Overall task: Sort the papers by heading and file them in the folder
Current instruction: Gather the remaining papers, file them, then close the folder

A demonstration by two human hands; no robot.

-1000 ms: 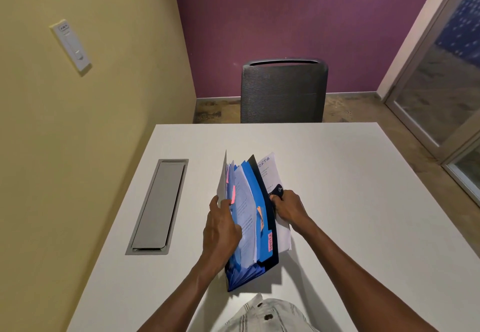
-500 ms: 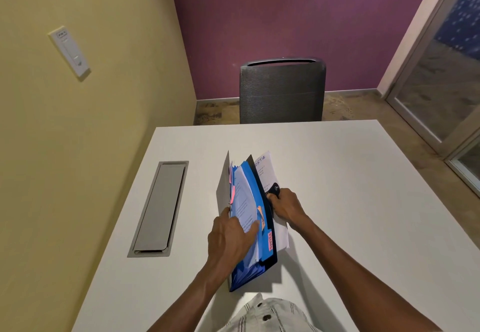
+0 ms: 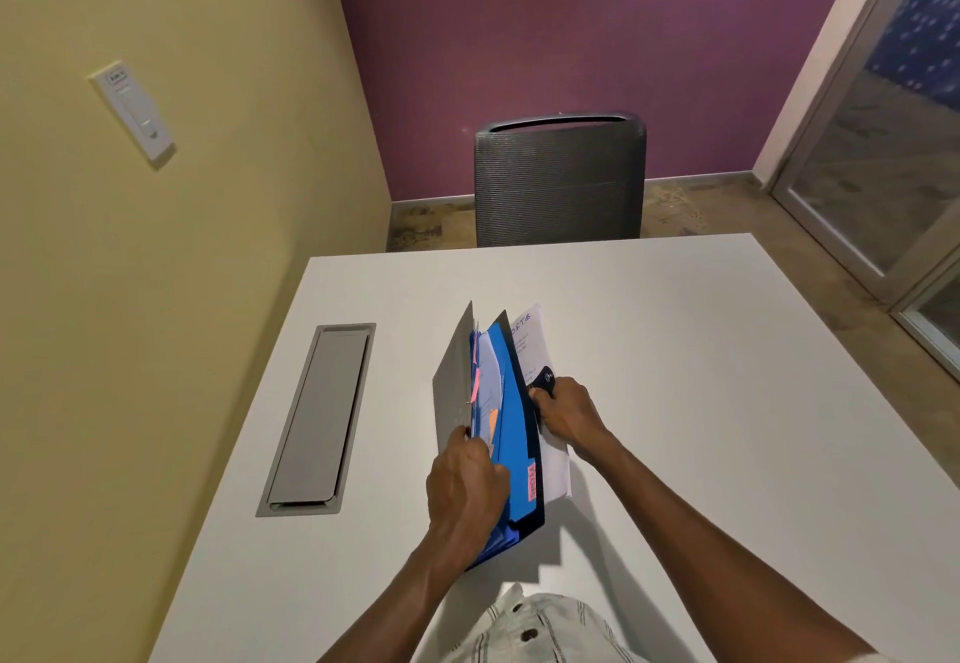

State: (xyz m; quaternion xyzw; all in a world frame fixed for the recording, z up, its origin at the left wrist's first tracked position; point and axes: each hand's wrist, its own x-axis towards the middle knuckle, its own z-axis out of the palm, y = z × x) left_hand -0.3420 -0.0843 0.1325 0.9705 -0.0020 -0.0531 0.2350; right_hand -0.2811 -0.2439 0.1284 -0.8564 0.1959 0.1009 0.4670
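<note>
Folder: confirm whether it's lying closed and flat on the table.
No, the folder stands open on the table, both hands parting its dividers.

The folder (image 3: pixel 511 434) is standing near the middle of the surface (image 3: pixel 675 402), closer to the near edge. A paper (image 3: pixel 535 350) is lying just right of it. The cable hatch (image 3: pixel 317 418) is sitting toward the left edge. The chair (image 3: pixel 558 184) is standing behind the far edge.

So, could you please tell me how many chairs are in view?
1: the chair stands at the table's far side, against the purple wall. Others may sit outside the frame.
</note>
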